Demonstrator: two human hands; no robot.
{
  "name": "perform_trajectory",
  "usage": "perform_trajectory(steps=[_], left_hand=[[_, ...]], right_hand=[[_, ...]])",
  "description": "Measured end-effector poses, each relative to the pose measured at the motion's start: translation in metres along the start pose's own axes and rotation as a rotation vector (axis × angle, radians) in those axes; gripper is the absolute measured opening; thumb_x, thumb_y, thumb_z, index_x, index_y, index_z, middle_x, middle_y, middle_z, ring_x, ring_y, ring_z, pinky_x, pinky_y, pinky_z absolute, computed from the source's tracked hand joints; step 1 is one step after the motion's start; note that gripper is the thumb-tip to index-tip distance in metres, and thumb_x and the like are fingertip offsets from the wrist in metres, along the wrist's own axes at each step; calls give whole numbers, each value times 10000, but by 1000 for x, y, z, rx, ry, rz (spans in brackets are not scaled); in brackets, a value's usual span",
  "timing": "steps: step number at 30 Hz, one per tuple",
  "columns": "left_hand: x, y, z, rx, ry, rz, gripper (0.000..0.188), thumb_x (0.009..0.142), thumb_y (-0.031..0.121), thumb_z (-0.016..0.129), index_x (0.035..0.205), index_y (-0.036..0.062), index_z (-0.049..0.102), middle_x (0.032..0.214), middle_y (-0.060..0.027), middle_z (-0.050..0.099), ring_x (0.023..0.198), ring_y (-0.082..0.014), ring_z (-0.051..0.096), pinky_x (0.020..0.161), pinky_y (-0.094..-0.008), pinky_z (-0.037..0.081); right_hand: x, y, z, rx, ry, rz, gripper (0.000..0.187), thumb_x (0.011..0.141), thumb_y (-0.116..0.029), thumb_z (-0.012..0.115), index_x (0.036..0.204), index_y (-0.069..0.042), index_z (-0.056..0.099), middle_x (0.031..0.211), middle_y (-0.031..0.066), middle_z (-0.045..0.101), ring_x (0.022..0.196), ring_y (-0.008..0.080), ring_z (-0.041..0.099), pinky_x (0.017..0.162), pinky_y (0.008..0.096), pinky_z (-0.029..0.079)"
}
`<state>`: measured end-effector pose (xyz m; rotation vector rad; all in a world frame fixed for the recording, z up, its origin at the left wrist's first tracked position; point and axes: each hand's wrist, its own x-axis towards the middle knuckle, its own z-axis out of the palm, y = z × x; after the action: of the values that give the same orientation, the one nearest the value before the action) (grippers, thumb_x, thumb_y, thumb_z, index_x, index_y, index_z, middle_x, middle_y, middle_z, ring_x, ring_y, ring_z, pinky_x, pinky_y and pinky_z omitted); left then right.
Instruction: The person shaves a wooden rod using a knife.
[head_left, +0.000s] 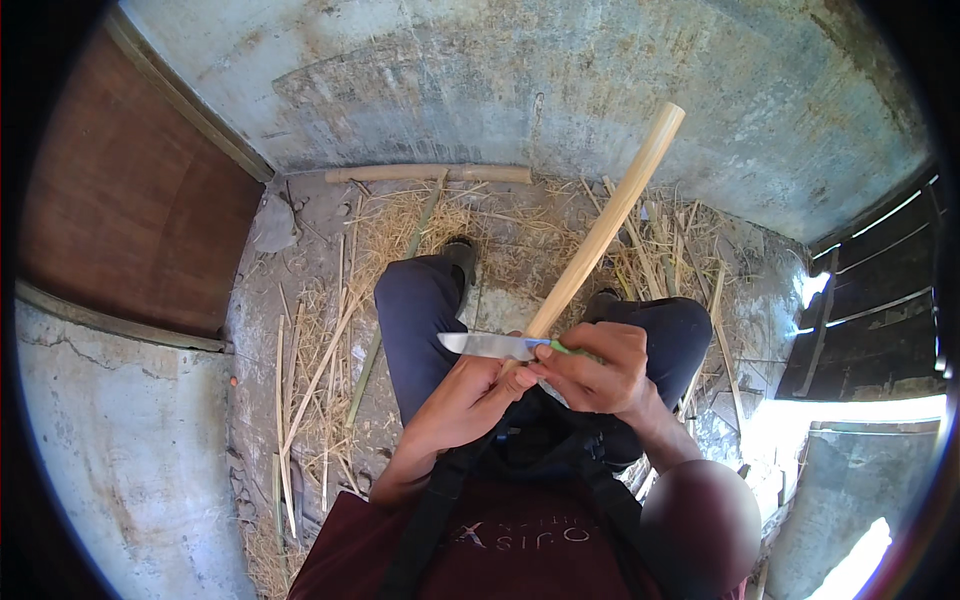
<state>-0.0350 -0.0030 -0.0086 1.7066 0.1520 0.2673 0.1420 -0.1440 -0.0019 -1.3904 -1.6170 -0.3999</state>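
My right hand (603, 368) is closed round the green and blue handle of a knife (486, 345). Its bright blade points left and lies across the near end of a pale, smooth bamboo pole (612, 222). That pole slants up and away to the right, its far end raised toward the wall. My left hand (468, 398) grips the pole's near end from below, just under the blade. Fingertips of both hands nearly meet there, so the exact edge contact is hidden.
My bent knees frame the work. Straw-like shavings (385, 225) and long split strips (320, 385) litter the floor on both sides. Another bamboo pole (430, 174) lies along the foot of the stained wall (420, 100). A brown door panel (140, 190) stands left, dark slatted boards (870, 310) right.
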Motion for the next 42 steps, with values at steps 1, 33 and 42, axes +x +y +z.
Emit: perform_trajectory(steps=[1, 33, 42], left_hand=[[-2, -1, -1, 6, -12, -47, 364, 1168, 308, 556, 1076, -19, 687, 714, -29, 548, 629, -142, 494, 591, -349, 412], [-15, 14, -4, 56, -32, -113, 255, 1163, 226, 563, 1104, -17, 611, 727, -71, 602, 614, -186, 609, 607, -346, 490], [-24, 14, -7, 83, -16, -127, 280, 1166, 246, 561, 1081, -17, 608, 684, -57, 570, 580, -185, 591, 587, -355, 472]], right_hand=[[-1, -1, 0, -18, 2, -4, 310, 777, -182, 956, 1039, -113, 804, 759, 13, 646, 536, 165, 622, 462, 304, 470], [7, 15, -22, -179, 173, -35, 281, 762, -212, 984, 949, -107, 802, 720, 20, 637, 503, 154, 583, 434, 300, 418], [10, 32, -44, -261, 230, 85, 254, 745, -184, 979, 889, -79, 799, 702, 35, 648, 503, 163, 583, 439, 306, 411]])
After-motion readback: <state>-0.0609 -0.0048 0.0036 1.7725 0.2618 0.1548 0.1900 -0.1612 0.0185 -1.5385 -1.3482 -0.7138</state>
